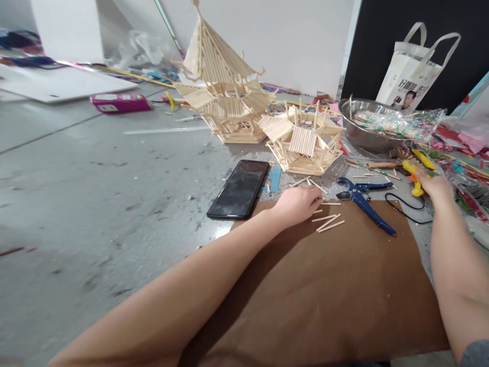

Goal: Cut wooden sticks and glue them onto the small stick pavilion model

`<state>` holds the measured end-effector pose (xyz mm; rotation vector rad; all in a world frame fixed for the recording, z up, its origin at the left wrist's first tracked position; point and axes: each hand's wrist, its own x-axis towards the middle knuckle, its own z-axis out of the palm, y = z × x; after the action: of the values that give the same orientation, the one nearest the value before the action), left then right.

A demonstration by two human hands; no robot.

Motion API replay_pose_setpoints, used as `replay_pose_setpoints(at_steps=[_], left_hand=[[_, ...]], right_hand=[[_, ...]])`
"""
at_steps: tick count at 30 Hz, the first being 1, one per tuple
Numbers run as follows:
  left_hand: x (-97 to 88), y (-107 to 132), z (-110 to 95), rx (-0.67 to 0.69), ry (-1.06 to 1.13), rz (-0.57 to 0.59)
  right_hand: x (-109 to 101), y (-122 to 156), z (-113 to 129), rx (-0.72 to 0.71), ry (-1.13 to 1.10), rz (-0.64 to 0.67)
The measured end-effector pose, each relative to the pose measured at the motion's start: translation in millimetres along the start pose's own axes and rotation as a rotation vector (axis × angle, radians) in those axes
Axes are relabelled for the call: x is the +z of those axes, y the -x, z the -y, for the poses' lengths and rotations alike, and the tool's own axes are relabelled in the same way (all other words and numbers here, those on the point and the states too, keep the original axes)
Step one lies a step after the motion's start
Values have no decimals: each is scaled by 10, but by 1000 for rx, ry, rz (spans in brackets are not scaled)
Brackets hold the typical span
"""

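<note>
My left hand (297, 204) rests at the far edge of a brown cardboard sheet (336, 295), fingers curled down onto short wooden sticks (329, 222) lying there. My right hand (433, 186) is closed round a yellow and orange glue gun (414, 176) at the right. Blue cutters (364, 198) lie between the two hands. Just beyond the left hand stands a small stick-built model section (303, 145), and behind it a taller wooden pagoda model (221, 86).
A black phone (240, 188) lies left of my left hand on the grey floor. A metal bowl (361, 133) holds bagged sticks (397, 122). A white tote bag (414, 66), a pink box (120, 102) and coloured scraps lie around.
</note>
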<state>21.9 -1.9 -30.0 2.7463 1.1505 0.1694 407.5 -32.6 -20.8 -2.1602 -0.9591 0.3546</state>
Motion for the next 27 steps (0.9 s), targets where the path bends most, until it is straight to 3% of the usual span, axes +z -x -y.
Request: replay_pose_setpoints(at_steps=[2,4,9,14,19,27], left_hand=[[-4,1,-2,8,-8,-5],[-7,1,2,12,-15,-13],[-8,-5,42,-11,-38,-39],[-4,-30,141,-64,-88,-49],[13,-51,222,-125,-100,-89],[22,-51,215,-92,-84,-81]], right_hand=[[-35,14,35,79,312,-154],[-49,43,108,68,548,-208],[75,182,419,-266,623,-254],[404,335,772,-548,622,-68],[742,253,1018,-681,883,143],[984,-70,1142,-604,1041,248]])
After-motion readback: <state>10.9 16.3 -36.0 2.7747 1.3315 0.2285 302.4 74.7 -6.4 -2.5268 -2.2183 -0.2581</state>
